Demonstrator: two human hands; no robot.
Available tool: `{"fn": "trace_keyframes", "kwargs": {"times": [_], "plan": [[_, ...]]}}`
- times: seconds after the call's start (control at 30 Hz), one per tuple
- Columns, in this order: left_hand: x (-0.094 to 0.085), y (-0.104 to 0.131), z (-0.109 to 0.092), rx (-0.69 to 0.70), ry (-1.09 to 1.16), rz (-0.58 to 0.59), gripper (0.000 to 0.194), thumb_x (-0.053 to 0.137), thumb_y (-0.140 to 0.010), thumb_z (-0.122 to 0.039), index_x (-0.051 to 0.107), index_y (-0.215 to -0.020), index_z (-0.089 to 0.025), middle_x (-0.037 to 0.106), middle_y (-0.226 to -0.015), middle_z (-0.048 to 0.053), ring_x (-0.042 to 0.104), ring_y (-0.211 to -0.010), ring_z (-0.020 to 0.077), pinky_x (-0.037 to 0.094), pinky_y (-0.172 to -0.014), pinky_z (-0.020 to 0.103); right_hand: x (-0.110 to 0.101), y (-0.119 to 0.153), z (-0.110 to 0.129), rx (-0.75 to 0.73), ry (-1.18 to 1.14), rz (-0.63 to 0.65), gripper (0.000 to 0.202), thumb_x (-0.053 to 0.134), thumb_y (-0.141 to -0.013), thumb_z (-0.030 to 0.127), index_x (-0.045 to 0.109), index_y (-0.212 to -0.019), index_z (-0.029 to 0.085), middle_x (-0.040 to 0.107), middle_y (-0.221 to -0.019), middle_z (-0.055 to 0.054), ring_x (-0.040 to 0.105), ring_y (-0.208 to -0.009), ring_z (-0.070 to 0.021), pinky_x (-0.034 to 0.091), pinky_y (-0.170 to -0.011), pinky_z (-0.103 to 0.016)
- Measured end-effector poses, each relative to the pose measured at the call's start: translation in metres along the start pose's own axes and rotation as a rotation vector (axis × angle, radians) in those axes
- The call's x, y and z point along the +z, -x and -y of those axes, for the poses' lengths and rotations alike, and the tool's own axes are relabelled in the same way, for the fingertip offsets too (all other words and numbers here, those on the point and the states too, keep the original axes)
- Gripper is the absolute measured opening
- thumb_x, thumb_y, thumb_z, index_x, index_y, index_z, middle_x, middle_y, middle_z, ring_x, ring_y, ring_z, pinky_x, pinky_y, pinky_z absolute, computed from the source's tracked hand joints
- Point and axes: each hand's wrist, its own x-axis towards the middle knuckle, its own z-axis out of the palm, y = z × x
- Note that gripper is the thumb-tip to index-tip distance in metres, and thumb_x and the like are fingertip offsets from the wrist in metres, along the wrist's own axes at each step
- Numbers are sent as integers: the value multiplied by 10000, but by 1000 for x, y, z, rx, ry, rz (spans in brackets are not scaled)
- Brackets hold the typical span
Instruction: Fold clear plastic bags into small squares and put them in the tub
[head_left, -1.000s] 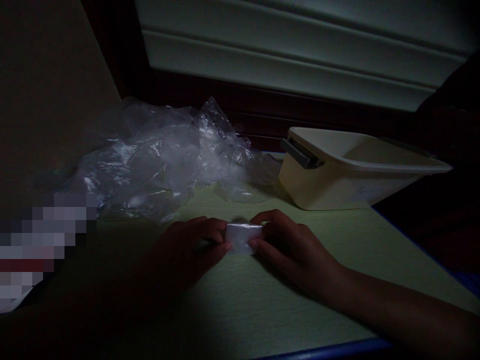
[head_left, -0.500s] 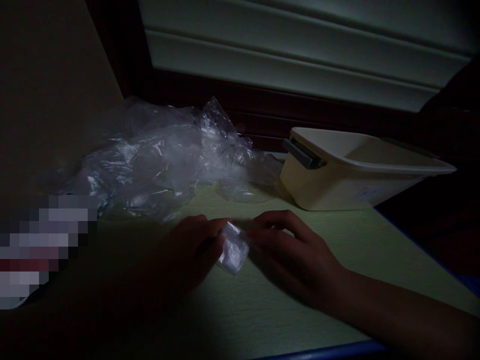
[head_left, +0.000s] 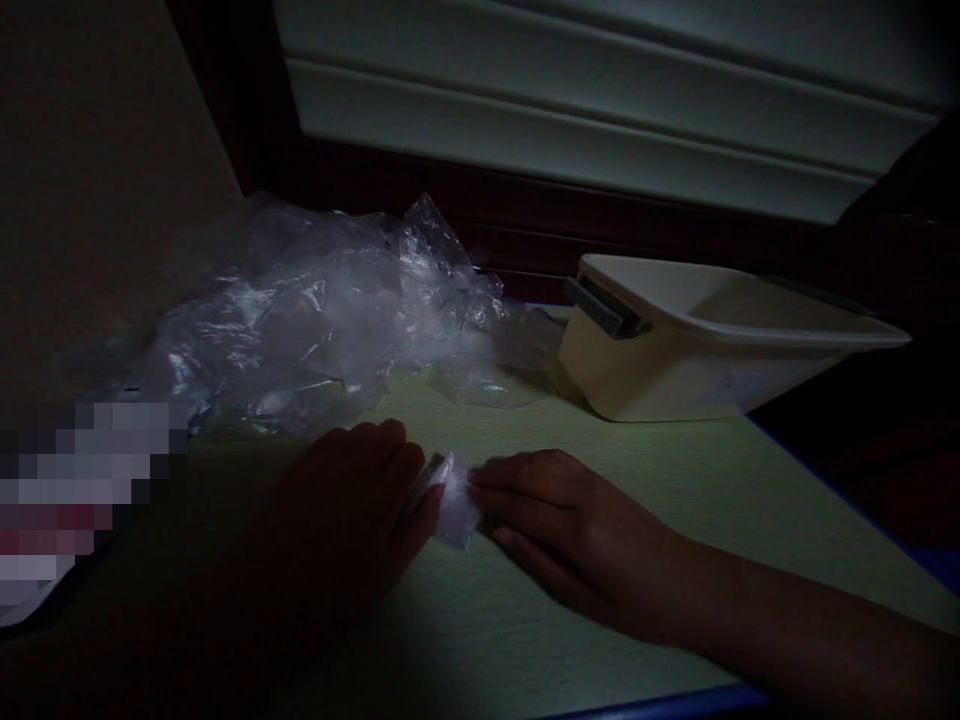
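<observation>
A small folded piece of clear plastic (head_left: 459, 510), perhaps a plastic bag, lies on the pale green tabletop between my two hands. My left hand (head_left: 352, 500) is closed on its left side, the thumb over the plastic and the other fingers curled behind it. On the other side, my right hand (head_left: 585, 530) rests low with its fingers stretched out and side by side. Those fingertips touch the right edge of the plastic, while the thumb stays a little apart. Deep shadow covers most of my left hand and forearm.
A heap of crumpled clear plastic bags (head_left: 300, 320) spreads along the back left of the table (head_left: 570, 640). A cream plastic tub (head_left: 645, 370) with a grey handle clip stands at the back right. A blurred-out pale object (head_left: 82, 500) is at the left edge.
My right hand has lowered and flattened, its raised, bent fingers now straight against the plastic. My left hand has shifted slightly left, with the plastic moving a little the same way.
</observation>
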Motion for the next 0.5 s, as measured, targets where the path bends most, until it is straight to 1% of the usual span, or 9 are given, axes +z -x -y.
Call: {"fn": "trace_keyframes", "kwargs": {"times": [0.07,0.17,0.23,0.33,0.4,0.5], "plan": [[-2,2,-1,-1,-37,4,359,293,-989,-247,530,-729,-177,533,-671,43,527,-595,229,389,-574,357,0,0,0,14,-4,17,266,464,-971,155,619,-1175,86,684,-1144,-150,635,-1049,-252,516,-894,-433],[-2,4,-2,-52,54,22,406,270,-1007,-269,533,-709,-185,540,-653,25,535,-574,210,383,-578,340,0,0,1,23,-8,29,274,466,-971,165,620,-1182,82,679,-1152,-152,627,-1055,-252,510,-900,-430],[-5,3,-3,-112,138,55,398,301,-1000,-274,532,-686,-195,544,-646,13,533,-571,196,380,-578,323,0,1,1,25,-5,31,280,469,-971,180,620,-1186,84,673,-1163,-158,623,-1056,-253,507,-904,-430],[-11,0,-2,-212,286,165,342,380,-963,-292,546,-674,-214,573,-665,5,537,-596,177,385,-590,292,0,3,1,38,5,32,287,463,-975,197,622,-1186,84,665,-1175,-167,615,-1067,-253,503,-918,-430],[-12,-1,-1,-292,353,197,299,423,-921,-303,536,-655,-222,568,-649,-4,519,-577,164,371,-566,276,0,3,1,52,11,28,291,461,-977,208,624,-1184,84,661,-1178,-171,609,-1077,-252,501,-930,-426],[-8,-1,0,-394,392,147,276,455,-848,-358,511,-617,-218,524,-586,-15,472,-513,154,332,-509,272,-1,4,1,60,13,25,298,472,-971,214,631,-1178,71,659,-1159,-177,607,-1074,-259,505,-927,-425]]}}
